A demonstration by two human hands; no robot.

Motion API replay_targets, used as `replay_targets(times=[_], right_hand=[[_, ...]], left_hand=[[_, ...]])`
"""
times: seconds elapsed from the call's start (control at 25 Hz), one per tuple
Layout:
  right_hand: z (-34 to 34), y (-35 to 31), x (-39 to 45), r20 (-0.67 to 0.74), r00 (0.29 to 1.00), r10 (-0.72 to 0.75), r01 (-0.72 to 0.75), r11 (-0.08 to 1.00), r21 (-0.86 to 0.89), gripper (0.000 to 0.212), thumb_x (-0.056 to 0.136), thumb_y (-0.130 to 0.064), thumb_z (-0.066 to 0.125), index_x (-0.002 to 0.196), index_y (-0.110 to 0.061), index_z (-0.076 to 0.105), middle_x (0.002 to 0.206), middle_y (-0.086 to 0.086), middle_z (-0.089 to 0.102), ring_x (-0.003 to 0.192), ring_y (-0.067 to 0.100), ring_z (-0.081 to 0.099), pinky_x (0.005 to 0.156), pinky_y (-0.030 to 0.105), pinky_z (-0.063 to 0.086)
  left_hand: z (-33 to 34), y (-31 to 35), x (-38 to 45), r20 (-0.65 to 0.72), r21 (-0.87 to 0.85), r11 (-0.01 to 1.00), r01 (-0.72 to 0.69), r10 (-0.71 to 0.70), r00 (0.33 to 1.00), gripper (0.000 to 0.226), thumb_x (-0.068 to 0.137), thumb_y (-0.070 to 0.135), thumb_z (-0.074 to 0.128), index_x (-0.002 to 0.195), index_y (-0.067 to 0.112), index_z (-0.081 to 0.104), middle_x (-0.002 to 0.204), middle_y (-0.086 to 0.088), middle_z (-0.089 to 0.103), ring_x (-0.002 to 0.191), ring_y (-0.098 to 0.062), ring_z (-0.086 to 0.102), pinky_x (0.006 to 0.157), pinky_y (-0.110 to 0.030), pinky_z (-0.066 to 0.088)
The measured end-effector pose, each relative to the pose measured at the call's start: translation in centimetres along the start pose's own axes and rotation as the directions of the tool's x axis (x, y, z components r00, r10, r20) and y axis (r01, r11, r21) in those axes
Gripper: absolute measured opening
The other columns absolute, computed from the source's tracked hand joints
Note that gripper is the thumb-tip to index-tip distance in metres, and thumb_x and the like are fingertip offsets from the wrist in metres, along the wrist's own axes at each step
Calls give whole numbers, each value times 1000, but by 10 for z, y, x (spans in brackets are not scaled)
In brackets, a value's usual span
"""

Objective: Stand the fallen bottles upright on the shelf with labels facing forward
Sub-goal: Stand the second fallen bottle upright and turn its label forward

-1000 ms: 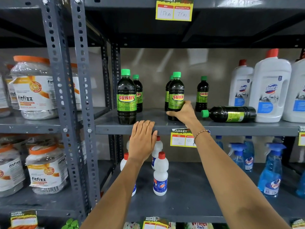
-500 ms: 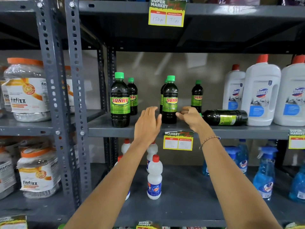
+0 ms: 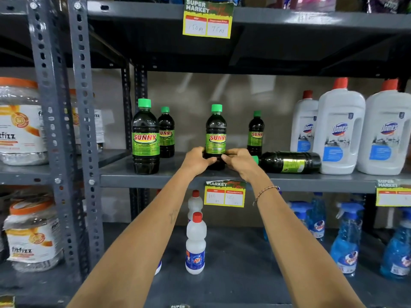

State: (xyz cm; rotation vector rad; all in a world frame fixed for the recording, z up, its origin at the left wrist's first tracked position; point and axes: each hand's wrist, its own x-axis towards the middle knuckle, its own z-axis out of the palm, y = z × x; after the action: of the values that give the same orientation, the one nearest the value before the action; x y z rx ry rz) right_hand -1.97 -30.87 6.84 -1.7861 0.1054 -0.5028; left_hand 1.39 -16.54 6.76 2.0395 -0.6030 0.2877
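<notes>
Sunny bottle [image 3: 215,136] at mid-shelf is upright, label forward, clasped low on its base by left hand [image 3: 196,162] and right hand [image 3: 238,160], both closed on it. Step judged: final squaring of this one on the shelf [image 3: 155,178]. One fallen bottle [image 3: 289,162] is seen lying just right, cap toward the hands. Next: release, then that one gripped, stood up, label rotated front.
</notes>
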Motion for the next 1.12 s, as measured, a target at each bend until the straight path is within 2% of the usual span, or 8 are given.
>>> replay_targets(times=[0.2,0.56,0.96,1.04,1.12], right_hand=[[-1,-3,-8,2,999,-38,38,999,-33,37,91,-3,58,127,4,54,122,18,64,116,29,59,103,39,47],[-11,-6,-43,-1,996,-93,93,994,-59,37,85,-10,68,120,1,61,116,16,68,110,27,64,101,40,49],[-16,-5,-59,2,991,-132,132,991,-20,38,83,-14,72,117,0,63,115,15,69,107,26,66,96,36,52],[-17,-6,-62,9,992,-124,124,992,-26,40,84,-15,70,120,-1,62,117,14,68,108,25,65,95,35,52],[-20,-6,-63,-6,994,-107,107,994,-37,43,86,-17,69,125,-1,58,119,12,67,106,22,63,94,34,51]], left_hand=[[-2,0,-3,5,-35,999,3,-3,1000,41,86,20,70,124,8,60,120,-11,66,111,-24,61,100,-42,46],[-16,3,-33,55,-124,992,-23,30,998,43,86,19,69,128,12,59,127,-7,63,120,-18,56,106,-39,42],[-14,5,-50,54,-154,986,-57,66,996,40,90,17,64,130,14,59,126,-2,65,118,-15,58,105,-40,44],[-14,7,-54,38,-117,992,-52,57,998,39,91,18,64,130,13,59,125,-1,64,117,-16,58,105,-37,44],[-12,11,-62,-57,-57,996,-69,66,996,39,91,20,63,129,9,57,119,2,62,111,-14,59,99,-25,43]])
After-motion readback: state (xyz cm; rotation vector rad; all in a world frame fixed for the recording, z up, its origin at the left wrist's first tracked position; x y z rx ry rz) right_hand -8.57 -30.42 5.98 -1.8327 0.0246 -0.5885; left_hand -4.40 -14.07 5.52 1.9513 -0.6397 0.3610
